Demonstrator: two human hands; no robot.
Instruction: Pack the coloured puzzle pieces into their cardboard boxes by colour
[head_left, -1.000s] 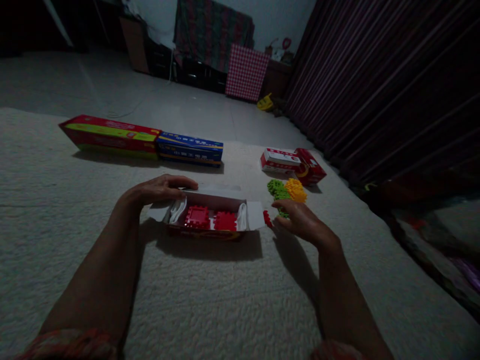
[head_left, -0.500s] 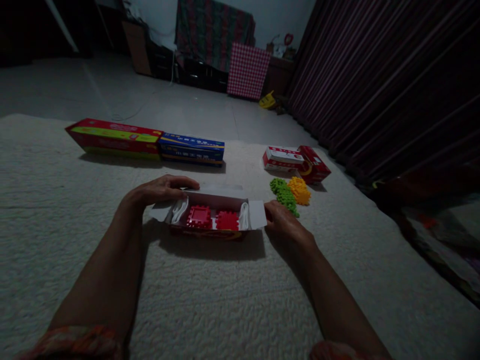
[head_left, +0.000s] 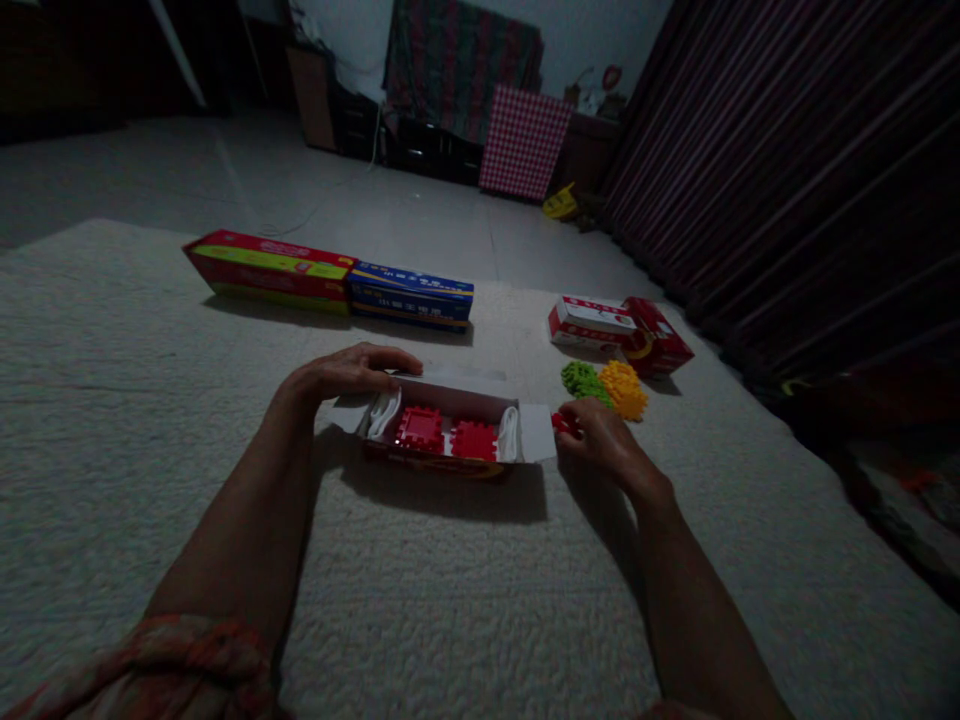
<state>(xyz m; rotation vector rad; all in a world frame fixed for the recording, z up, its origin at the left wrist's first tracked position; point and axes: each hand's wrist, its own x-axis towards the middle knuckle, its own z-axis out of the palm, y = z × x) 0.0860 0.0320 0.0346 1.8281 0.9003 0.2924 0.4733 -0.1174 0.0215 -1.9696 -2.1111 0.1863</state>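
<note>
An open cardboard box (head_left: 431, 464) sits on the pale quilted cover, its white flaps spread. Inside lie two red square toothed plastic building pieces (head_left: 421, 428), between folded white wads (head_left: 509, 433) at either end. My left hand (head_left: 360, 368) is closed over the box's far left corner, thumb toward the inside and fingers behind. Just beyond the right flap (head_left: 537, 433), my right hand (head_left: 604, 440) pinches a small red plastic piece (head_left: 566, 425), mostly covered by the fingers. Green toothed pieces (head_left: 585, 380) and yellow ones (head_left: 624, 390) lie behind that hand.
A long red and yellow-green box (head_left: 274, 275) and a blue box (head_left: 411, 297) lie end to end at the back left. A white and red carton (head_left: 592, 322) and a red carton (head_left: 658, 338) stand at the back right. Dark curtains (head_left: 787, 180) hang along the right.
The whole view has shifted, so everything appears farther right. A red piece now shows in my right hand's fingers, which sit slightly off the flap. My left hand stays at the box corner.
</note>
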